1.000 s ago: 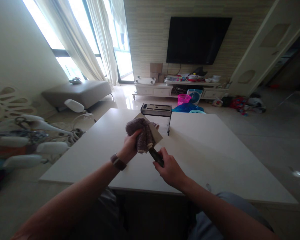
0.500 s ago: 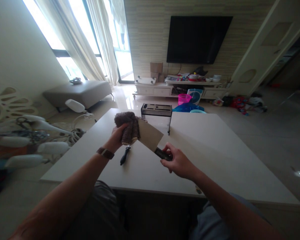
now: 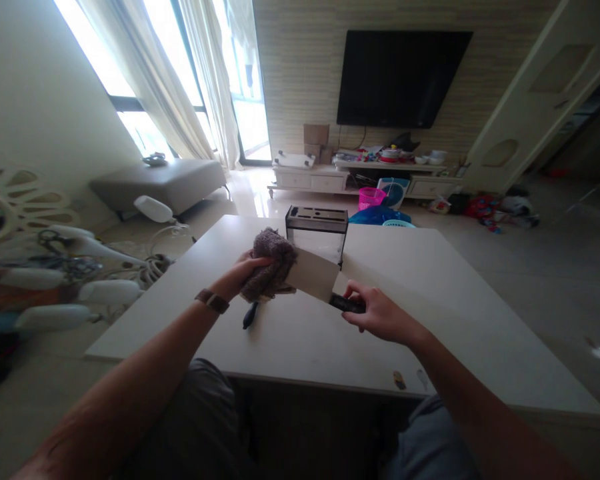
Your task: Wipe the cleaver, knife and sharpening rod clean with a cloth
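My left hand point(image 3: 253, 268) grips a bunched grey-brown cloth point(image 3: 271, 257), folded over the far end of a cleaver's broad blade point(image 3: 314, 274). In my right hand point(image 3: 375, 310) is the cleaver's black handle point(image 3: 347, 304), with the fingers wrapped round it. The cleaver is held above the white table point(image 3: 300, 347), its blade tip hidden by the cloth. Below the cloth lies a tool with a black handle point(image 3: 251, 316), its upper part covered from sight. Behind the blade stands a knife block point(image 3: 317, 223) with a slotted dark top and clear sides.
Near the table's front edge lies a small dark and tan item point(image 3: 399, 380). Beyond the table are a pink basket point(image 3: 371, 197) and a low white cabinet point(image 3: 307, 180). A white-shaded lamp point(image 3: 153, 209) is on the left, near a grey bench point(image 3: 160, 187).
Both hands have shifted right with the cloth and the cleaver. The blade lies flatter, and the cloth now covers more of the black-handled tool on the table.
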A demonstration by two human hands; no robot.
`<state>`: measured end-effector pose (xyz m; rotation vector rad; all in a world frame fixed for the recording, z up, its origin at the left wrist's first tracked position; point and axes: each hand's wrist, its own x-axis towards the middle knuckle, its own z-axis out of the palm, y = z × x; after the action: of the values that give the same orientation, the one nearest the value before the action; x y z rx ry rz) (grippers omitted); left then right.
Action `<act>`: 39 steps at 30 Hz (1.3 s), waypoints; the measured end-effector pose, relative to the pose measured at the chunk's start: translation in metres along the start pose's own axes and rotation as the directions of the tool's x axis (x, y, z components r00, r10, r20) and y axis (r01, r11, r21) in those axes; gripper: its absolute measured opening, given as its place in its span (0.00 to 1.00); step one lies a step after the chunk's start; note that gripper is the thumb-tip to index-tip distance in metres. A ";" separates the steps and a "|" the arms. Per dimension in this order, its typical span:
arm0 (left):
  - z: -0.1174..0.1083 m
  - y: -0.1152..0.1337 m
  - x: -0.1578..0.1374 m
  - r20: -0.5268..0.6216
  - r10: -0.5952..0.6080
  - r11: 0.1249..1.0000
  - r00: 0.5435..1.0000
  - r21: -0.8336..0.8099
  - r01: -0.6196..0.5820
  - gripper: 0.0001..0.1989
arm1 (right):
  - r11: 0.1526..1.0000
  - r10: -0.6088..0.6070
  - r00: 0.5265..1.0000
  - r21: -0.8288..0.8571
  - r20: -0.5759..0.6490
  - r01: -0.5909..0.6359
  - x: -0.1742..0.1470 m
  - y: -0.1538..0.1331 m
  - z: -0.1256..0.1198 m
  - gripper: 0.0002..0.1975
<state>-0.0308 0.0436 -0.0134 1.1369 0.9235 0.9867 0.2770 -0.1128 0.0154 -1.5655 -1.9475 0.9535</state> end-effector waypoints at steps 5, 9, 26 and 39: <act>0.011 -0.001 -0.002 -0.040 -0.061 0.998 0.997 -0.021 0.060 0.21 | 0.909 -0.044 0.986 -0.416 -0.159 -0.026 0.001 -0.001 0.010 0.10; 0.013 -0.002 0.000 -0.075 -0.115 0.986 0.991 -0.126 0.105 0.19 | 0.886 -0.092 0.973 -0.463 -0.213 -0.017 0.001 -0.004 0.007 0.09; 0.007 0.009 -0.010 0.115 -0.146 0.854 0.983 -0.487 0.184 0.25 | 0.891 0.102 0.939 0.450 -0.327 0.060 0.004 -0.004 -0.010 0.17; 0.042 -0.015 -0.014 0.158 -0.182 0.894 0.971 -0.385 0.230 0.20 | 0.500 0.093 0.995 0.866 -0.031 -0.020 0.003 -0.018 0.016 0.19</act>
<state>0.0069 0.0165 -0.0192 0.7230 0.6881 0.8733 0.2532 -0.1156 0.0190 -0.9991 -0.9986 1.5491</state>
